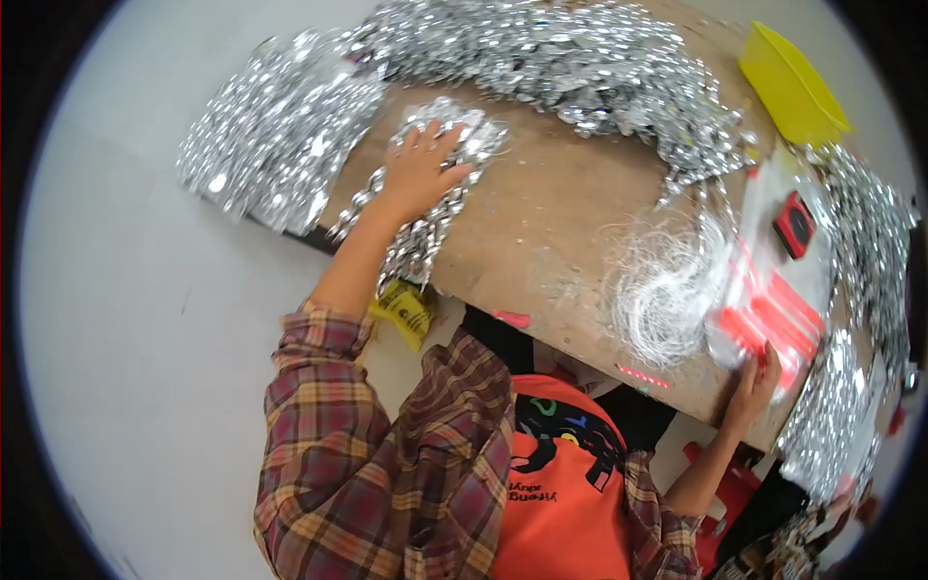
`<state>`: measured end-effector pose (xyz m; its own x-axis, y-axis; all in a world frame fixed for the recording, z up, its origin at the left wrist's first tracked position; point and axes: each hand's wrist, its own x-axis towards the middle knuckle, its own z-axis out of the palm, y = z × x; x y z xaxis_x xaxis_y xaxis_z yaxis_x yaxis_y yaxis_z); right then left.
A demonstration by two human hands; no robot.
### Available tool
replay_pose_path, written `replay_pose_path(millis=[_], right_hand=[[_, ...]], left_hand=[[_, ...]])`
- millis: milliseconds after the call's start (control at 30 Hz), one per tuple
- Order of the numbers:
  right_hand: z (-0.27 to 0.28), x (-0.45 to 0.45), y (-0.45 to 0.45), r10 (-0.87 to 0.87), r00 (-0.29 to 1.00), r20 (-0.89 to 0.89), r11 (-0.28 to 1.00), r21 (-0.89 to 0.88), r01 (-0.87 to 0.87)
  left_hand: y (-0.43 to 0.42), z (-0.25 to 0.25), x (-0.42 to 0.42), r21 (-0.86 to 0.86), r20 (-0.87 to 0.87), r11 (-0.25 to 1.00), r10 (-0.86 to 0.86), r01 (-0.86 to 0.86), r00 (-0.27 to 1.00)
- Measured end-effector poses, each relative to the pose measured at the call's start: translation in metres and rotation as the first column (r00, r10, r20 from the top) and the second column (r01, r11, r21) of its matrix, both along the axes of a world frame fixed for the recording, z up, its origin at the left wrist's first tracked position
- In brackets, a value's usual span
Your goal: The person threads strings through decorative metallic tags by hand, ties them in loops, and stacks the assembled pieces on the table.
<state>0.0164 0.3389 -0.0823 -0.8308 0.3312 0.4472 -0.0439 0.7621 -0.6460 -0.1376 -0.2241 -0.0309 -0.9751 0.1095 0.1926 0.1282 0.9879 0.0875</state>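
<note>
My left hand [421, 176] lies with fingers spread on a bundle of silver tinsel strips [418, 253], which hangs over the table's near edge. Over at the right, my right hand [757, 387] is at the lower end of a clear plastic bag with pink-red strips [773, 314]. Its fingers are bent close together there; what is between them is too small to make out. Left of that hand lies a loose coil of thin white string [667, 295].
A large heap of silver tinsel [541, 58] runs along the far side, with another pile [280, 130] at the left edge. A yellow basket [793, 85] stands at the back right, near a red and black device [796, 225]. More tinsel [826, 416] hangs at the right.
</note>
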Motion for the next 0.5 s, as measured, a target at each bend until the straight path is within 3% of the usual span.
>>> replay_pose_path(millis=[167,233,300,367,400,433,500], right_hand=[[0.006,0.001,-0.004,-0.047,0.999,0.003,0.993,0.105,0.047],[0.009,0.001,-0.007,-0.050,0.998,-0.032,0.993,0.108,0.053],[0.010,0.000,-0.008,-0.027,0.999,-0.033,0.997,0.077,0.030],[0.010,0.000,-0.008,-0.042,0.999,-0.018,0.997,0.070,0.043],[0.009,-0.001,-0.009,-0.044,0.998,-0.039,0.997,0.055,0.046],[0.009,-0.001,-0.009,-0.049,0.997,-0.059,0.998,0.041,0.051],[0.012,-0.002,-0.009,-0.064,0.996,-0.066,0.996,0.057,0.068]], left_hand=[[0.059,0.022,-0.013,0.040,-0.226,0.990,-0.120,0.132,0.967],[0.097,0.028,-0.025,0.084,-0.405,0.921,-0.317,0.381,0.858],[0.133,0.034,-0.035,0.011,-0.477,0.918,-0.343,0.395,0.809],[0.154,0.036,-0.064,0.207,-0.523,0.898,-0.235,0.389,0.820],[0.164,0.043,-0.075,0.233,-0.521,0.929,-0.131,0.288,0.844],[0.167,0.046,-0.089,0.230,-0.528,0.927,-0.136,0.295,0.838],[0.176,0.050,-0.117,0.331,-0.300,0.944,0.121,-0.016,0.946]])
